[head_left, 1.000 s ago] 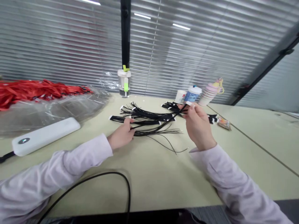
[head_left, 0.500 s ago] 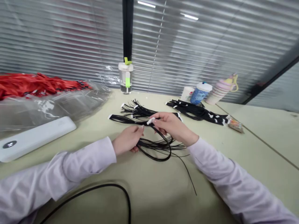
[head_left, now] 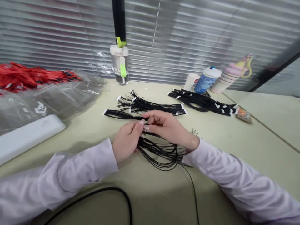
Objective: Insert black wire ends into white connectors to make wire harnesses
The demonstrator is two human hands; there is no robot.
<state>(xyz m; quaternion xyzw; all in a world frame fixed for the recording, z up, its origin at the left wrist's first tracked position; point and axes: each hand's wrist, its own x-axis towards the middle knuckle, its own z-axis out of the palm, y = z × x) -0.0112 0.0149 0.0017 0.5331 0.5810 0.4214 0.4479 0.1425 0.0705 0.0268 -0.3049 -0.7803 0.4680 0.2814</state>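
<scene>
My left hand (head_left: 126,137) is closed around one end of a looped bundle of thin black cables (head_left: 161,150). My right hand (head_left: 166,125) pinches at the same end, its fingertips meeting my left thumb; what exactly lies between the fingertips is hidden. The bundle's loops hang to the right, below my right hand, and one loose strand runs down toward the front of the table. Just behind my hands lies a black wire bundle (head_left: 119,114) with a white connector (head_left: 105,112) at its left end. Another wire bundle (head_left: 152,106) with white connectors and frayed ends lies behind it.
A black cable pile (head_left: 201,101) lies at the right back, beside a small packet (head_left: 244,115). Cups (head_left: 207,80) and a clear bottle (head_left: 120,65) stand near the blinds. Left are a white power bank (head_left: 32,134), plastic bags (head_left: 67,97) and red strips (head_left: 28,76). A thick black cable (head_left: 112,188) curves in front.
The white connector piece at my right fingertips no longer shows. My hands have come together, and the cable loops are gathered lower right. The view has shifted slightly.
</scene>
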